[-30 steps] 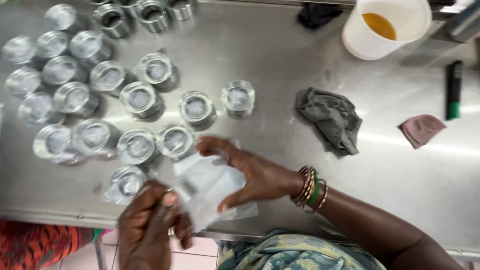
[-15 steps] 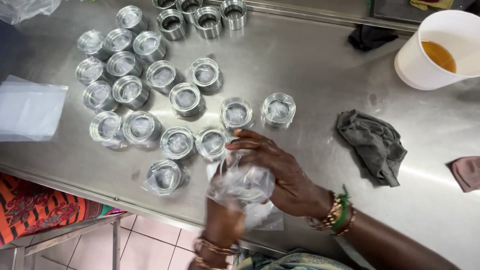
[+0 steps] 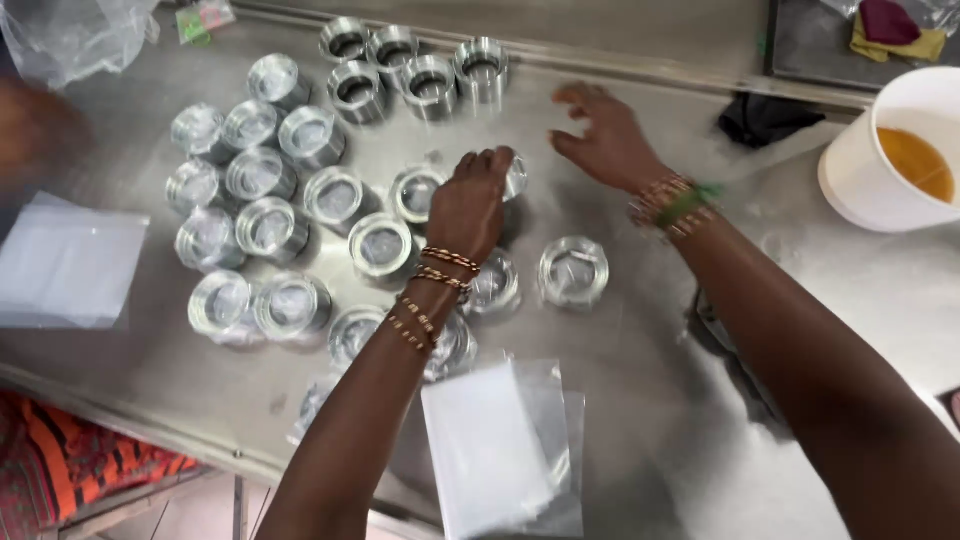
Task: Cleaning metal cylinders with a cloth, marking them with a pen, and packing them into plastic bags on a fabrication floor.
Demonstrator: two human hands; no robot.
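While the left hand [image 3: 472, 205] pinches a metal cylinder [image 3: 512, 175], the spread right hand [image 3: 605, 140] risks knocking the upright rings [image 3: 415, 75]

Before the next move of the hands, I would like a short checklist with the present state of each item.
1. Left hand touches a metal ring: ok, the fingers rest on it.
2. Grip closed on that ring: cannot tell, the hand hides it.
3. Right hand free: ok, it is open above the steel table and holds nothing.
4. Clear plastic bags within reach: ok, they lie flat at the near edge.
5. White bucket of amber liquid apart from the hands: ok, it stands far right.
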